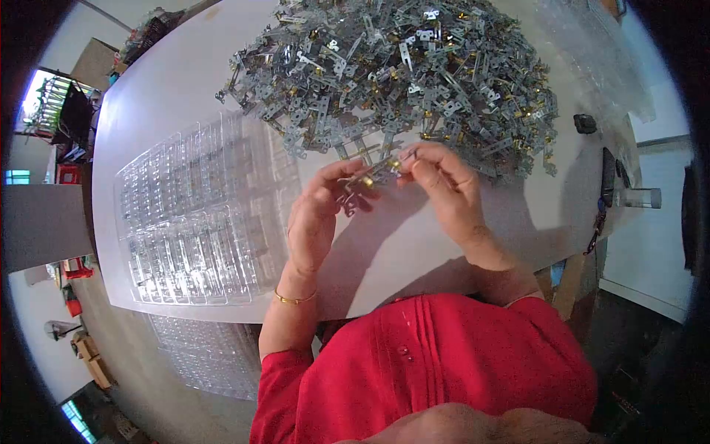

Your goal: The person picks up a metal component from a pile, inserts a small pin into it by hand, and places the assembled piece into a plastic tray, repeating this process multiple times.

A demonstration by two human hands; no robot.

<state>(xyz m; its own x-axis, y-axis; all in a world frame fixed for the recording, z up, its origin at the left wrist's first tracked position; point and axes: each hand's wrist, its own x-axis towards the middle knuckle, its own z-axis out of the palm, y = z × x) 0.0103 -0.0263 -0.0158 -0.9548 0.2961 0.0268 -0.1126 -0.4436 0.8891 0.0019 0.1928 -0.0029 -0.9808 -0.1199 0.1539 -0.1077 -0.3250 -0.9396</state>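
Observation:
In front of the pile, my left hand (314, 218) is closed around a few small metal brackets (367, 180) with brass-coloured parts. My right hand (447, 189) meets it from the other side, thumb and forefinger pinched on the end of one bracket. Exactly how many pieces are held cannot be made out. Just beyond both hands rises a large heap of loose metal brackets (414, 81), grey with some yellowish bits. To the left of my left hand lie clear plastic trays (196, 255) with rows of narrow compartments; glare hides what they contain.
More clear trays (211, 355) sit below the table's front-left edge. A clear plastic sheet (603, 63) covers the far right. Along the right edge are a small black object (584, 123), a dark flat item (608, 176) and a transparent cup (642, 197). The white table (547, 222) has a curved-looking rim.

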